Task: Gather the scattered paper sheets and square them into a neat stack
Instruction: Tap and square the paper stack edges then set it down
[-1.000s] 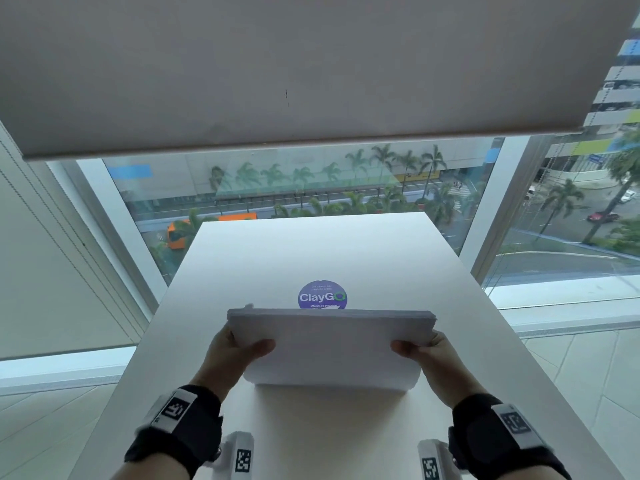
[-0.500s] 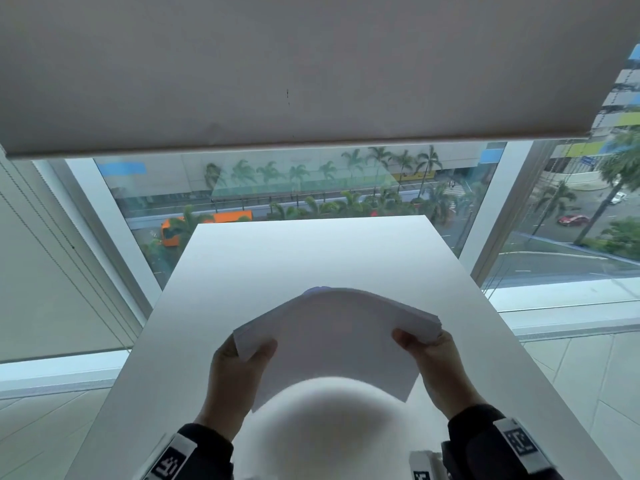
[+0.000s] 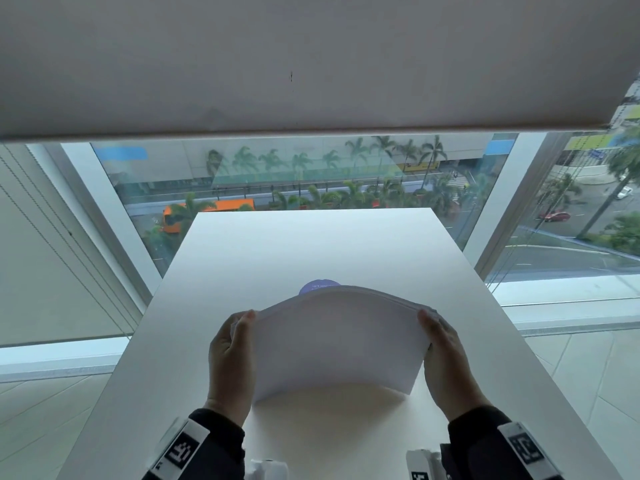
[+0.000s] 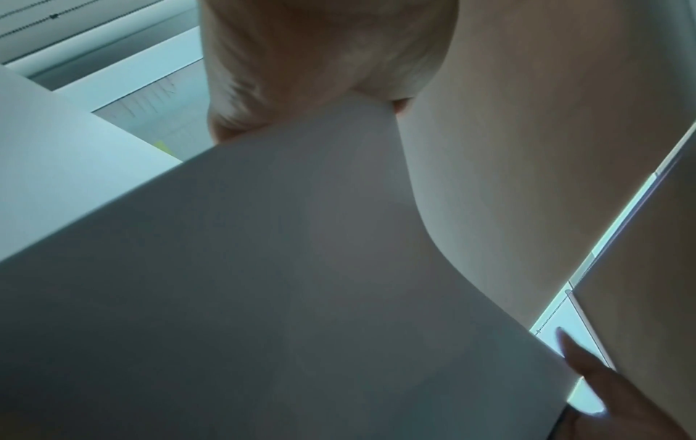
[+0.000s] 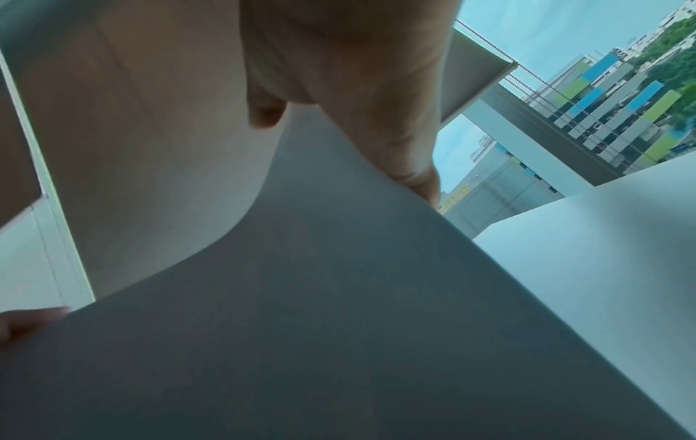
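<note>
A stack of white paper sheets (image 3: 339,337) stands on its lower edge on the white table (image 3: 263,251), bowed upward in an arch. My left hand (image 3: 239,341) grips its left side, thumb on the near face. My right hand (image 3: 440,337) grips its right side the same way. The sheets' top edges look aligned. In the left wrist view the paper stack (image 4: 282,282) fills the frame under my left hand (image 4: 320,74). In the right wrist view the paper stack (image 5: 320,312) lies below my right hand (image 5: 357,89). The fingers behind the sheets are hidden.
A round purple sticker (image 3: 317,285) on the table peeks out behind the stack. A big window (image 3: 311,174) with a lowered roller blind (image 3: 311,57) stands past the table's far edge. Tiled floor (image 3: 581,375) lies on both sides.
The stack was held flat and upright a second ago, then tilted; now both hands have slid to its sides and pressed inward, bowing it into an arch that hides most of the sticker.
</note>
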